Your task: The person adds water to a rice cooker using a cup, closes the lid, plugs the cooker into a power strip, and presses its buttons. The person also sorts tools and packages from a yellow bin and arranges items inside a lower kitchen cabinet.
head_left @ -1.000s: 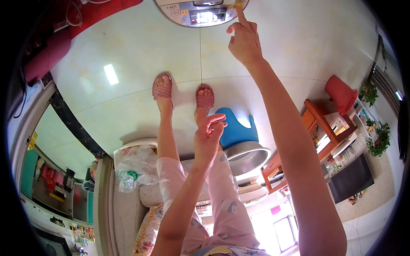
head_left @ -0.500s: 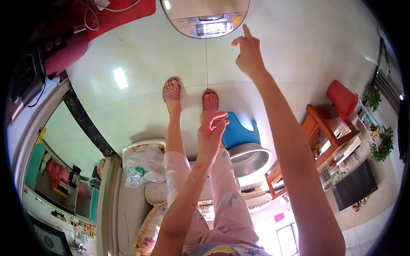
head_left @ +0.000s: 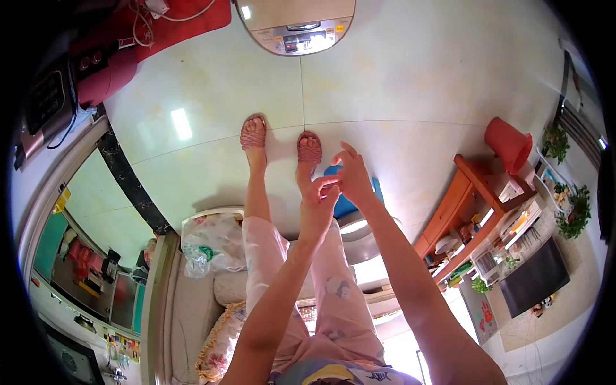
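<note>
My left hand (head_left: 317,208) is held in front of my legs, palm turned inward, its fingers loosely bent and apart, with nothing visible in it. Just beside it is my right hand (head_left: 355,179), fingers partly stretched toward the upper left, also with no object showing. The fingertips of both hands come close together; whether they touch I cannot tell. Beyond them on the pale tiled floor stands a rice cooker (head_left: 301,40) with a front control panel. Behind the right hand are a blue plastic piece (head_left: 342,204), partly hidden, and a metal basin (head_left: 359,239).
My feet in pink sandals (head_left: 254,133) stand on the tiles. Plastic bags (head_left: 215,247) lie in a light container at lower left. A wooden cabinet (head_left: 459,208) and a red bucket (head_left: 508,144) stand at right. A red mat (head_left: 192,25) with cables lies at upper left.
My right hand has drawn back from near the rice cooker, down to beside my left hand. The left hand has stayed nearly in place. The view has shifted slightly.
</note>
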The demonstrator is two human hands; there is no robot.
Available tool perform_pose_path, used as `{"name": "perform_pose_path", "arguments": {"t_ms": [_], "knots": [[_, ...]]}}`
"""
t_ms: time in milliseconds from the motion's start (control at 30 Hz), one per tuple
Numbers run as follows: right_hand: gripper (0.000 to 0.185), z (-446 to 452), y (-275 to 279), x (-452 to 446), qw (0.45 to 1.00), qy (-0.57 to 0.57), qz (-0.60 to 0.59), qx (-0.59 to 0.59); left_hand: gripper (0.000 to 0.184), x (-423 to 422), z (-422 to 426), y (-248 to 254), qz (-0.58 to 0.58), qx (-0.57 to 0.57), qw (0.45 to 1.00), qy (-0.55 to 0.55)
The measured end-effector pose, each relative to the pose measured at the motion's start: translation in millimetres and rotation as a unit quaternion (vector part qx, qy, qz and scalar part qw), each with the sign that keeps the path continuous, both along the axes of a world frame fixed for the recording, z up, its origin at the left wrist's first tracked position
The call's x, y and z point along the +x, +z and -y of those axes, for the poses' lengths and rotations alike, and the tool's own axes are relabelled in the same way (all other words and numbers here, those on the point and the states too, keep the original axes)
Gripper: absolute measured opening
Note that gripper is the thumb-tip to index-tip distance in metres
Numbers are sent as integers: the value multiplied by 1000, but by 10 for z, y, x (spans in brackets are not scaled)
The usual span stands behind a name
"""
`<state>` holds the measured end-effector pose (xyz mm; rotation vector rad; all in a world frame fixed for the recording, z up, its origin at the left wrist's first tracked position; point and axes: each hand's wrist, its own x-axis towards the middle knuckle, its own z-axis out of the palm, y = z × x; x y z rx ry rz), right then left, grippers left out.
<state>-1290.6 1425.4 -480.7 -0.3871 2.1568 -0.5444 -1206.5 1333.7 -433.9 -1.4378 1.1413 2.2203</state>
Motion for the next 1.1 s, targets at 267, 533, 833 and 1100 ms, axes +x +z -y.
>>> {"name": "perform_pose_path", "arguments": {"t_ms": [267,533,833,1100], "knots": [[23,-76,77,-30,999,-21,-40,-5,26,168,-152,-73,-20,-46,999,-15],[22,-335,625,338,993,-74,9,-94,26,338,-200,388,7,-25,998,-56],[16,-521,2232,704,988,-83,82,-106,22,715,155,1820,-12,-90,995,-49],[14,-608,3272,727,987,-29,32,-155,24,1096,514,2810,-51,-131,989,33]]}}
